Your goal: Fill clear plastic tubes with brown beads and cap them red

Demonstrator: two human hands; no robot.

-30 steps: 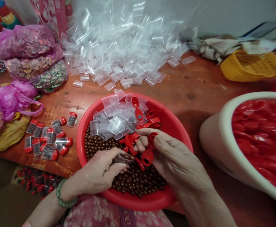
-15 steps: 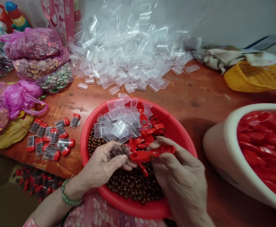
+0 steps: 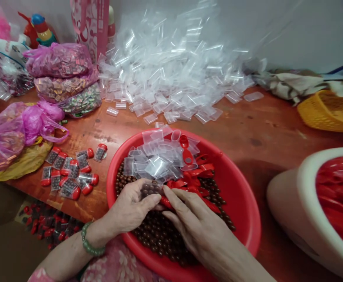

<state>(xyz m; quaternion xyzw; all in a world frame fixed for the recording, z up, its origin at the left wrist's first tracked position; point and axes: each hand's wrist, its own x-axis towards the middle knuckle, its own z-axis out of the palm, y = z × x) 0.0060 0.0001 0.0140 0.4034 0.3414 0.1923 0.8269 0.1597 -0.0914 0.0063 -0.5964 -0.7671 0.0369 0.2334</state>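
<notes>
My left hand (image 3: 134,203) is closed around a small clear plastic case (image 3: 151,189) with brown balls inside. At the case's right end, the fingers of my right hand (image 3: 193,219) press on a red plastic cap (image 3: 166,202), mostly hidden under them. Both hands are over a red basin (image 3: 249,219). In it lie loose brown balls (image 3: 159,239), a heap of empty clear sleeves (image 3: 156,166) and several red caps (image 3: 200,172).
A big pile of clear sleeves (image 3: 174,74) covers the table's back. Filled cases (image 3: 68,178) lie left, above a box of more (image 3: 51,225). Pink bags (image 3: 60,62) stand behind. To the right are a white bucket (image 3: 291,196) of red caps and a yellow basket (image 3: 329,111).
My right hand has brought the red cap left against the case's open end, and its fingers now cover it. My left hand still holds the case. The view has shifted slightly.
</notes>
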